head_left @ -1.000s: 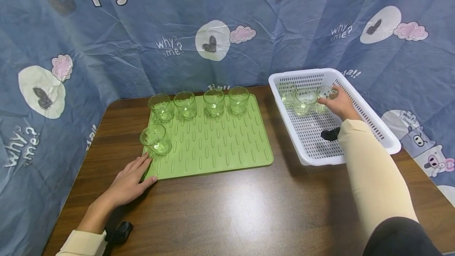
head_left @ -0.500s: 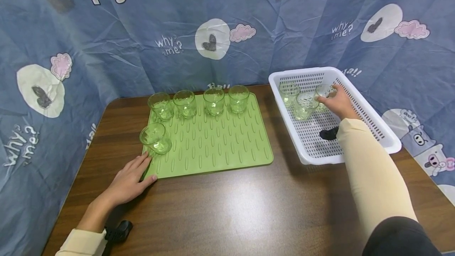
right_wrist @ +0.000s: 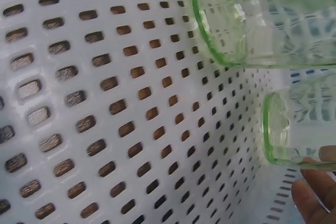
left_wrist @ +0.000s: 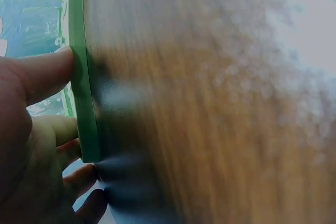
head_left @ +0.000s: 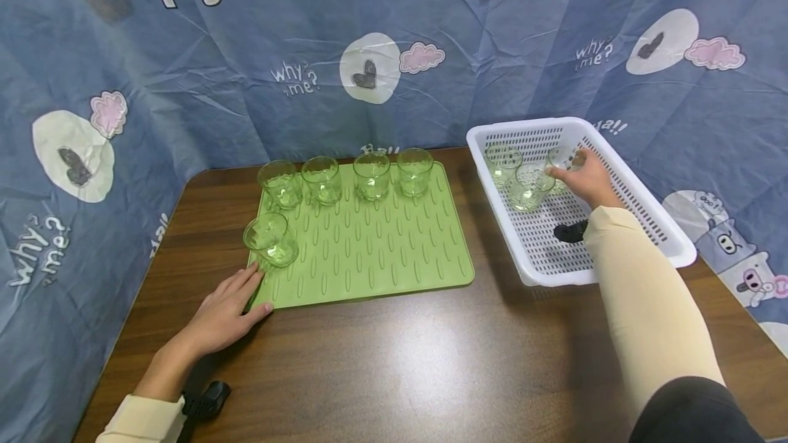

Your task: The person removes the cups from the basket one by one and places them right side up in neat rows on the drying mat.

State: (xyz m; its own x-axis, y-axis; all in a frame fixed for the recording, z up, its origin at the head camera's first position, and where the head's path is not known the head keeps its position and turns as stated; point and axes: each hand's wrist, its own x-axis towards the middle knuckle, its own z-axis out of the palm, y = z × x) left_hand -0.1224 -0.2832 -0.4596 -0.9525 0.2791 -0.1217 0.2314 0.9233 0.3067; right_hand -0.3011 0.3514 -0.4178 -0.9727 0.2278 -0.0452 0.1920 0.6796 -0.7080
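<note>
Three glasses (head_left: 531,188) in white basket (head_left: 557,262), right fingers (head_left: 561,174) gripping one, left fingers (head_left: 236,286) straight, touching green mat (head_left: 382,245)

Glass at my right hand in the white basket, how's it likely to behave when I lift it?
The glass looks clear and glossy, so it's probably stiff and breakable. Its shiny wall could slip in your right hand. It might clink against the neighbouring glass close beside it.

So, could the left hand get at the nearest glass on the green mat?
Very likely yes: the left hand rests at a corner of the green mat, right beside that glass, and nothing visible stands between them.
</note>
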